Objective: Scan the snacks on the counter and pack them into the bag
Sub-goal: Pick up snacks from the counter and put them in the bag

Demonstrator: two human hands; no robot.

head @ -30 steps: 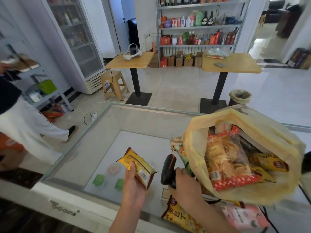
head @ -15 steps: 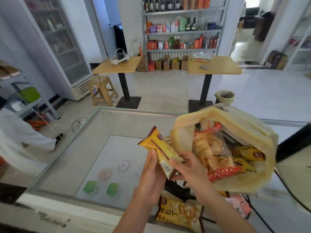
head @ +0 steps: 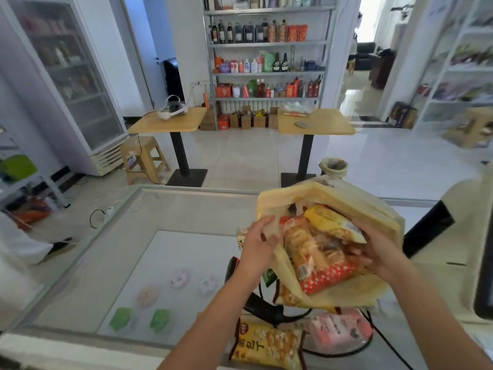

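Yellow plastic forms the bag (head: 346, 194), which stands open on the glass surface (head: 186, 209), towards its right side and a little back from the near edge. Our left grip (head: 260, 241) grasps the bag's left rim, fingers curled over the edge and thumb set against it, holding the mouth wide. Our right grip (head: 378, 249) is inside the mouth on the right, fingers curled under a yellow snack packet (head: 333, 222) that we hold tilted across the top of the contents. Just below that packet, touching it, lies a clear cracker packet (head: 317, 263) with a red, white-dotted base, leaning against the bag's near wall. More wrappers show beneath it, too crumpled together for us to tell apart.

Outside the bag, a black scanner (head: 264, 308) lies on the surface under the bag's near-left side, partly hidden by our left forearm. At the near edge we see a yellow packet with large characters (head: 266, 345) lying flat. Just to its right is a pink packet (head: 338, 329), and we cannot tell whether the two touch. Under the glass, towards the near left corner, sit small green items (head: 159, 319) with pale pink ones (head: 180, 277) just behind them.
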